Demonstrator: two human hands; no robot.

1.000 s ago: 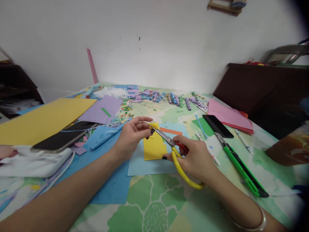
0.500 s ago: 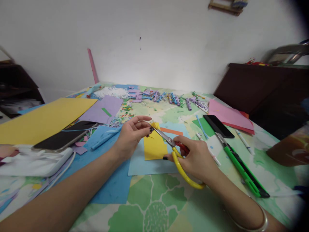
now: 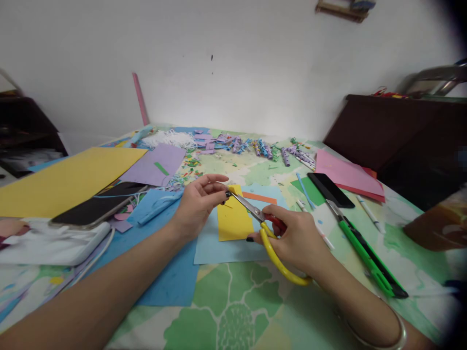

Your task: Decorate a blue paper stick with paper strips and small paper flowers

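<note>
My right hand [image 3: 295, 236] grips a pair of scissors [image 3: 268, 231] with yellow and red handles, thumb and fingers in the loops. The blades look nearly closed and point up and left to the fingertips of my left hand [image 3: 199, 204]. That hand is pinched at the blade tips; whatever lies between its fingers is too small to make out. Under the blades lies a yellow paper rectangle [image 3: 233, 223], on top of a light blue sheet [image 3: 219, 255]. An orange paper strip [image 3: 260, 198] rests just beyond the blades.
A green box cutter [image 3: 368, 255], a black phone [image 3: 330, 189] and pink paper [image 3: 346, 170] lie right. Left are a second phone [image 3: 98, 204], a white power strip [image 3: 62, 243], yellow card [image 3: 73, 180] and blue paper [image 3: 171, 282]. Curled paper strips [image 3: 262, 148] line the back.
Both hands and the scissors stay almost in place. The small yellow bit standing up by the blade tip looks lower now.
</note>
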